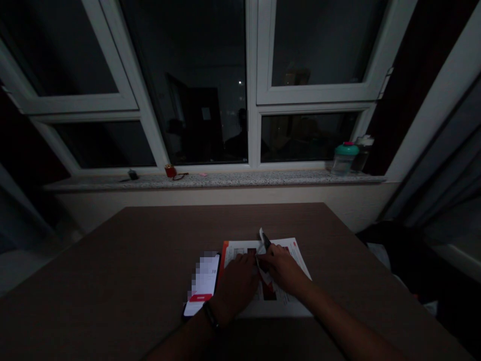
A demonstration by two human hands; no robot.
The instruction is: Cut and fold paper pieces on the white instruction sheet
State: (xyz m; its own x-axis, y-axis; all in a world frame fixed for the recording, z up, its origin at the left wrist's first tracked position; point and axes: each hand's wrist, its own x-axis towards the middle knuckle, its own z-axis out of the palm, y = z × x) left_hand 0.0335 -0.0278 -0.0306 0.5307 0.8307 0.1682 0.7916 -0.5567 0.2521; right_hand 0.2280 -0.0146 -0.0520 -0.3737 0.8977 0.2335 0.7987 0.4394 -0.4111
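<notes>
A printed booklet (289,298) with white pages and red-orange parts lies on the brown table. My left hand (238,281) rests on its left part, fingers together near the middle of the page, with a dark band on the wrist. My right hand (281,265) is closed over the right part and grips a dark-handled tool or pen (265,240); its exact kind is too dim to tell. A thin piece of paper (261,234) stands up beside it. Between the hands a flap of page is lifted. A lit phone (203,286) lies left of the booklet.
The brown table (131,250) reaches to the wall below a window. On the stone sill (233,179) stand a green-lidded bottle (343,158), a clear bottle (363,153), a small red object (170,171) and a small dark object (133,174). Dark items lie beyond the table's right edge.
</notes>
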